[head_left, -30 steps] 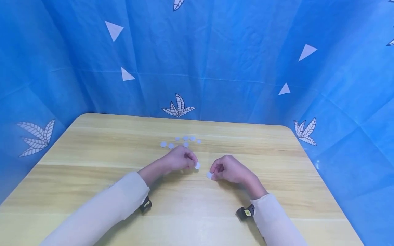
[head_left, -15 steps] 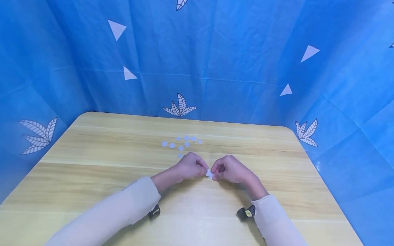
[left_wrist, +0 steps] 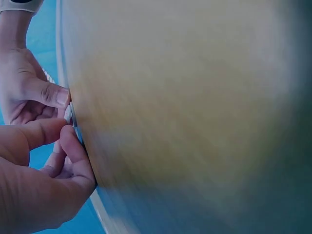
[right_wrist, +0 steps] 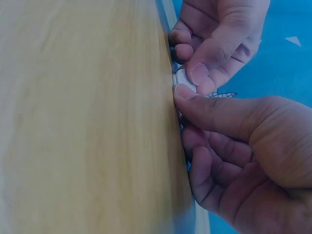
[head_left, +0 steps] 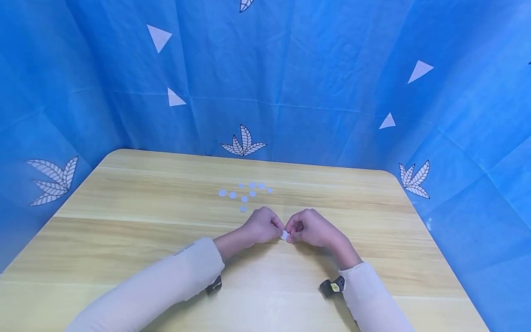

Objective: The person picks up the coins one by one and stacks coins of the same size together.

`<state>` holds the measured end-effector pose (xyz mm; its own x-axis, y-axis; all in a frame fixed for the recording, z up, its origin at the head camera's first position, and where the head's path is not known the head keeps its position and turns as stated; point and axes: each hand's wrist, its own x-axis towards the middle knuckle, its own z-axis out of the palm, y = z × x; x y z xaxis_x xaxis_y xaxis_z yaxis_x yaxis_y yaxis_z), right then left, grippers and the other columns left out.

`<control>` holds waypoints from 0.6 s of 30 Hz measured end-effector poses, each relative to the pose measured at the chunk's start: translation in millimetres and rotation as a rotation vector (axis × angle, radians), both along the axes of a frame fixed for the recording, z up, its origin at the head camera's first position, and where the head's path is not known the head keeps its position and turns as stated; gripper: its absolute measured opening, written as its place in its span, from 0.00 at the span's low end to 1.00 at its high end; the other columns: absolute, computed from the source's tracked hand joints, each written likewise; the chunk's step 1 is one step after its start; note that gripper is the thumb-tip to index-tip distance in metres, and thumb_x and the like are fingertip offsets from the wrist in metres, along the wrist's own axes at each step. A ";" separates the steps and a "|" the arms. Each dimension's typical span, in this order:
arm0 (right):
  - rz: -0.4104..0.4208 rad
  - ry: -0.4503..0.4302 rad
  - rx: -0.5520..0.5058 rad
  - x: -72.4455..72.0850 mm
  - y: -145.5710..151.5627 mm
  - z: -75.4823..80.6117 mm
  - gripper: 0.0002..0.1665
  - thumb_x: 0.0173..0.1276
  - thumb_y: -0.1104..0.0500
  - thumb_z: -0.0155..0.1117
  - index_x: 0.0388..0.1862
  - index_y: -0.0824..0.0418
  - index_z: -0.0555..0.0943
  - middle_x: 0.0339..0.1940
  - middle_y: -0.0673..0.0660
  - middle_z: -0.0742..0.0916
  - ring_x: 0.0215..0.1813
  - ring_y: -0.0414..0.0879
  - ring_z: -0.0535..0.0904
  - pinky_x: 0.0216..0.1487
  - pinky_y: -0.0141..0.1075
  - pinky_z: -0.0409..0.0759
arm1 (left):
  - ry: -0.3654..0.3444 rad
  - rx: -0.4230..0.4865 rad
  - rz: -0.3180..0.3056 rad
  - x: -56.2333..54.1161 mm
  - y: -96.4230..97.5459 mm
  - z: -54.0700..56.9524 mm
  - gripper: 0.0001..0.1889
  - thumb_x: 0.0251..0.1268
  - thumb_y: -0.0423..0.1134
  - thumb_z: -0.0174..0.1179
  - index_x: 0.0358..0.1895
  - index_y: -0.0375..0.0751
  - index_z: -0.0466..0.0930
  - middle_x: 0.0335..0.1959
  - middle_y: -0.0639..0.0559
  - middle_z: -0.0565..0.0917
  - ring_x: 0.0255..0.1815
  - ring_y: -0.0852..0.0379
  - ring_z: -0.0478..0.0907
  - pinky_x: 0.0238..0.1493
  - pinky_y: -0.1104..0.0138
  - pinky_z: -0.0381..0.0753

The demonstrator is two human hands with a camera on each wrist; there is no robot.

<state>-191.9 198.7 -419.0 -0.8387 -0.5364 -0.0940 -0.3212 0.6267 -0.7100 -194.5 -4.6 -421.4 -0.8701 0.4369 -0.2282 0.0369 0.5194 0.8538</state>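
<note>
My left hand [head_left: 262, 225] and right hand [head_left: 310, 227] meet fingertip to fingertip over the middle of the table. Between them is a small flat white disc [head_left: 284, 235], partly covered by the fingers. In the right wrist view, the left thumb and forefinger pinch a white disc [right_wrist: 183, 77], tilted on edge. The right thumb [right_wrist: 195, 100] and fingers grip right beside it, at a second disc's edge, mostly hidden. From the left wrist view only a thin white edge [left_wrist: 68, 113] shows between both hands' fingertips.
Several loose white discs lie flat beyond the hands, among them a near one [head_left: 243, 209] and a leftmost one [head_left: 222, 193]. They rest on a wood-grain table [head_left: 137, 198]. A blue patterned curtain [head_left: 323, 69] hangs behind and beside the table.
My left hand has moved right and slightly nearer, bringing its disc onto the one at the right hand. Two loose discs it had covered now show. The right hand has stayed in place.
</note>
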 end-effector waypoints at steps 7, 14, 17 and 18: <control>-0.003 -0.001 0.010 0.9 0.7 -0.9 0.07 0.59 0.65 0.79 0.35 0.58 0.88 0.28 0.46 0.87 0.32 0.41 0.83 0.38 0.35 0.83 | 0.035 0.005 -0.015 3.1 3.7 0.5 0.06 0.61 0.22 0.61 0.35 0.32 0.87 0.25 0.49 0.83 0.16 0.63 0.67 0.17 0.76 0.66; -0.004 -0.004 0.015 2.6 0.5 1.6 0.09 0.59 0.67 0.78 0.37 0.60 0.87 0.28 0.47 0.87 0.33 0.41 0.83 0.38 0.35 0.83 | 0.048 -0.016 -0.013 4.0 4.0 0.9 0.05 0.62 0.23 0.62 0.35 0.34 0.87 0.27 0.48 0.85 0.17 0.63 0.68 0.18 0.75 0.68; 0.001 -0.003 0.017 2.6 0.1 2.9 0.09 0.59 0.67 0.78 0.37 0.60 0.87 0.29 0.47 0.87 0.33 0.41 0.83 0.37 0.34 0.83 | 0.038 -0.025 -0.012 4.1 1.0 2.8 0.04 0.63 0.25 0.64 0.36 0.34 0.87 0.34 0.48 0.87 0.22 0.60 0.73 0.24 0.73 0.75; 0.003 -0.003 0.016 2.5 -0.1 3.3 0.09 0.59 0.67 0.78 0.37 0.60 0.87 0.29 0.47 0.88 0.33 0.41 0.83 0.37 0.34 0.84 | 0.036 -0.025 -0.013 3.9 -0.4 3.3 0.04 0.64 0.25 0.64 0.37 0.35 0.87 0.36 0.47 0.87 0.25 0.59 0.75 0.27 0.72 0.77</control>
